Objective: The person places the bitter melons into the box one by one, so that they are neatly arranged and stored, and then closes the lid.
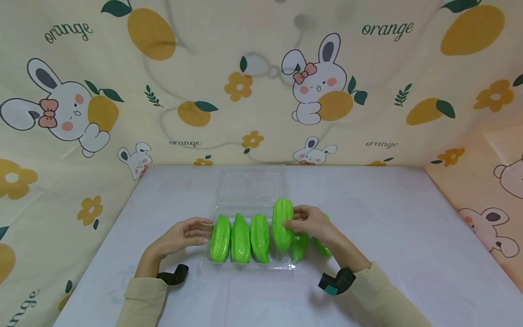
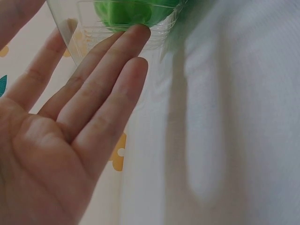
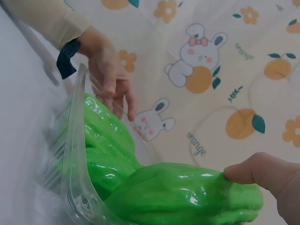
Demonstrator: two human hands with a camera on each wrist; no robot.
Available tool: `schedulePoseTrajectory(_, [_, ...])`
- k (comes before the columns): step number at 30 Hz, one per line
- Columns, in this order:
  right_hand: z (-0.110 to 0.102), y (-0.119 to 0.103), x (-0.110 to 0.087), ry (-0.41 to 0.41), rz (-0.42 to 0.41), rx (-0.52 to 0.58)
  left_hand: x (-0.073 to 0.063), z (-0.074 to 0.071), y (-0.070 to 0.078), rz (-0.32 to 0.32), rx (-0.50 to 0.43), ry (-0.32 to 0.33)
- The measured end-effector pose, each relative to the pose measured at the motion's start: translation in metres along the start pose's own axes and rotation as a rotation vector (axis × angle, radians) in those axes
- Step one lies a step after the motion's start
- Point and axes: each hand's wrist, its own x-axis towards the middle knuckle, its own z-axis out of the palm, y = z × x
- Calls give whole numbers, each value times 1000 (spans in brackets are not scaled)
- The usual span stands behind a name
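A clear plastic clamshell box lies on the table with its lid folded back. Three glossy green ridged gourds lie side by side in its left part. My right hand pinches another green ridged gourd between thumb and fingers, over the box's right part; its thumb presses on top in the right wrist view. Fingers nearly straight, my left hand is at the box's left side; in the left wrist view the fingertips meet or nearly meet the clear wall.
One more green gourd shows at the box's right edge; whether it lies inside or beside, I cannot tell. Another gourd is partly hidden behind my right wrist. A printed cloth stands behind and beside the white table.
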Motion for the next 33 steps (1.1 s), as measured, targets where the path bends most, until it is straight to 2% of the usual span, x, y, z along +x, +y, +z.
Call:
schedulePoseTrajectory(7, [-1, 3, 0, -80, -122, 15, -2, 0, 0, -1, -6, 0])
schedulePoseTrajectory(10, [-1, 3, 0, -86, -152, 5, -2, 0, 1, 2, -5, -2])
schedulePoseTrajectory(21, [9, -2, 0, -2, -139, -121, -3, 0, 2, 1, -3, -5])
schedulePoseTrajectory(33, [14, -3, -4, 12, -150, -98, -3, 0, 1, -6, -3, -4])
